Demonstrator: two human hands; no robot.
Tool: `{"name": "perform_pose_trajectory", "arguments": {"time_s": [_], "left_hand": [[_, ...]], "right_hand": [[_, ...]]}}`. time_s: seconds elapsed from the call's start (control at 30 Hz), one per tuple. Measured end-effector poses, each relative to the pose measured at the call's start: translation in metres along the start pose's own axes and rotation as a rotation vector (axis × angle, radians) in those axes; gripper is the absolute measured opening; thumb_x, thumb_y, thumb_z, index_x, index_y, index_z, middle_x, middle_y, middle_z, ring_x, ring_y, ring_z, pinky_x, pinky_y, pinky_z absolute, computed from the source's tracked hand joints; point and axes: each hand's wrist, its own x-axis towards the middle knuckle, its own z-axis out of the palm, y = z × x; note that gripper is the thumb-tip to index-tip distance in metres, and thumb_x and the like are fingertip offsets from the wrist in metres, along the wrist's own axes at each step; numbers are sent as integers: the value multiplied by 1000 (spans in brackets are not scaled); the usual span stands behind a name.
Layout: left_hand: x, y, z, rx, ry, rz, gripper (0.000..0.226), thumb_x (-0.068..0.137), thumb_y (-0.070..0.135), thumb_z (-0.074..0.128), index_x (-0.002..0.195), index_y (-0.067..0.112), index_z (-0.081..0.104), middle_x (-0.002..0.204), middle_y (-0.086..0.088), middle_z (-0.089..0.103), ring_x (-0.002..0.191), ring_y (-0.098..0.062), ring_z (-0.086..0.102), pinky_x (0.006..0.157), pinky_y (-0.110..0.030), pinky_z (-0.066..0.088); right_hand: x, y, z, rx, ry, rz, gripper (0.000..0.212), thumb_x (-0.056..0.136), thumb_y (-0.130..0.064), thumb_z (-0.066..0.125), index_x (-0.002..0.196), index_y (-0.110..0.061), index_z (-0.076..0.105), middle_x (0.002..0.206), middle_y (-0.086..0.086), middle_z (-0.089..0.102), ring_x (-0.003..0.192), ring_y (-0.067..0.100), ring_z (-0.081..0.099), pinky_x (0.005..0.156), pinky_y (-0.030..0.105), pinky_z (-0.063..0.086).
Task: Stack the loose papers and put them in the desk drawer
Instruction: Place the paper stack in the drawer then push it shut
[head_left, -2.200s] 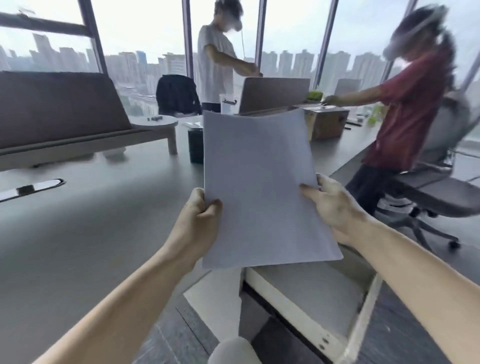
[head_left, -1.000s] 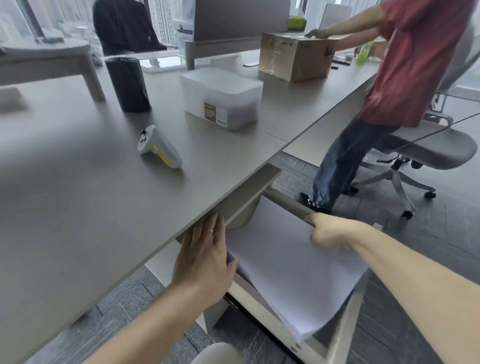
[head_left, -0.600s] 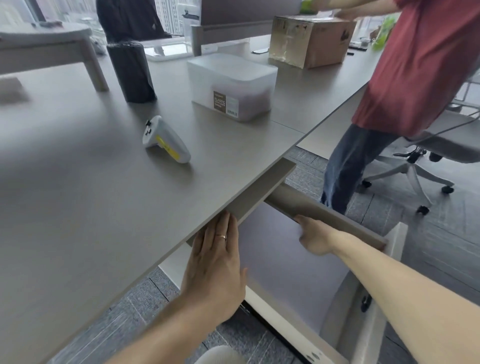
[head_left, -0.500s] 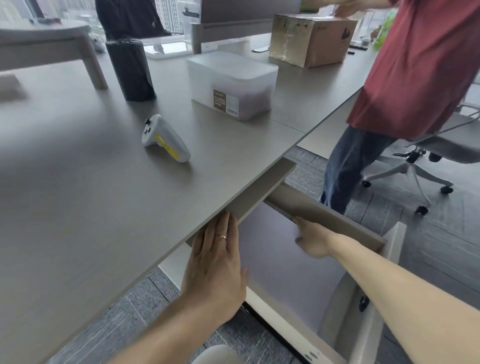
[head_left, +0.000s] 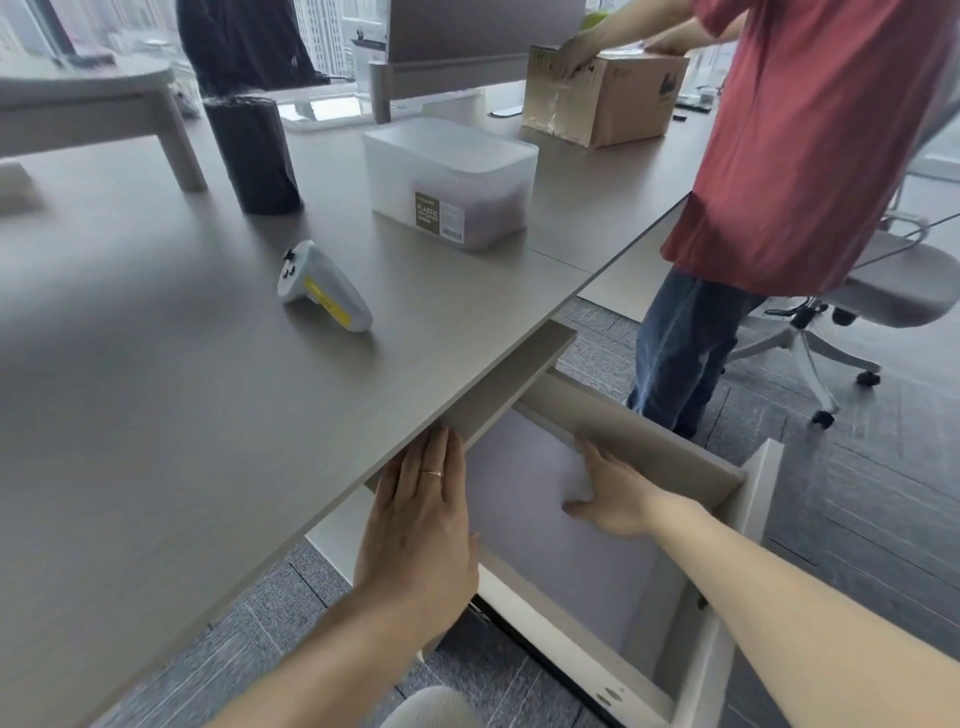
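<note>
The stack of white papers (head_left: 524, 499) lies flat on the floor of the pulled-out desk drawer (head_left: 649, 441), under the desk's front edge. My right hand (head_left: 610, 493) rests palm down on the papers near the drawer's far wall, fingers spread. My left hand (head_left: 421, 519), wearing a ring, lies flat over the drawer's left side with its fingertips at the desk edge; whether it touches the papers is hidden.
On the grey desk (head_left: 182, 389) lie a white and yellow controller (head_left: 324, 288), a frosted plastic box (head_left: 452, 182) and a black cylinder (head_left: 254, 153). A person in a red shirt (head_left: 810, 135) handles a cardboard box (head_left: 605, 96) at the right, beside an office chair (head_left: 883, 291).
The papers went from held up in both hands down into the drawer. My right hand has let go of their edge and now lies flat on them.
</note>
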Motion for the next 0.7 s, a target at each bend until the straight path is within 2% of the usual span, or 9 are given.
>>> {"name": "perform_pose_trajectory", "arguments": {"time_s": [0.07,0.13,0.2,0.27,0.37,0.43,0.5,0.57,0.7], "left_hand": [[0,-3,2,39,-27,6,96,86,36,65,162,1,18,170,-16,25,156,-33,26,125,-44,19],[0,-4,1,65,-20,-11,97,78,33,71,159,-1,29,165,-18,37,151,-35,37,122,-45,28],[1,-2,-2,52,-18,-15,96,83,33,67,161,1,21,169,-16,28,155,-33,29,125,-44,22],[2,-1,-3,13,-45,-18,92,94,37,56,164,4,4,174,-13,10,160,-30,12,128,-41,10],[0,1,-9,-9,-37,-23,88,99,43,47,164,6,0,175,-10,5,160,-27,7,129,-39,6],[-3,2,-12,-32,-44,-27,85,100,47,43,164,7,2,175,-9,6,160,-27,9,129,-38,7],[-7,3,-14,-55,-49,-39,84,101,52,37,165,8,2,175,-8,5,160,-26,9,129,-38,7],[-7,3,-16,-90,-58,-59,86,100,59,31,165,11,3,175,-6,6,159,-25,10,129,-38,7],[-6,7,-21,-162,-78,-89,92,96,70,26,165,12,6,175,-5,7,160,-24,9,129,-39,7]], "right_hand": [[-14,2,-16,95,52,-48,106,88,-44,70,166,-20,3,173,5,13,159,28,16,125,43,22],[-41,7,-38,155,165,-71,100,85,-59,68,165,-24,18,168,0,29,156,23,28,124,40,27],[-72,21,-58,41,304,-34,90,89,-60,61,163,-23,26,167,0,33,155,22,27,125,41,26],[-106,45,-68,30,436,145,83,97,-49,57,164,-17,20,171,3,20,159,25,16,125,45,22],[-151,67,-59,333,386,408,86,100,-50,50,166,-13,9,173,7,17,156,29,26,123,46,28],[-163,62,-39,700,298,459,64,104,-43,46,161,-19,29,162,9,41,141,30,48,110,50,47],[-170,43,-23,966,274,425,29,109,-29,40,131,-30,59,124,8,67,105,27,66,89,53,60],[-164,33,-16,1012,316,391,31,111,-24,35,113,-32,65,106,9,73,89,30,68,91,58,59],[-144,19,-17,1110,328,356,35,110,-22,35,108,-29,69,108,11,73,91,31,65,87,59,60]]}}
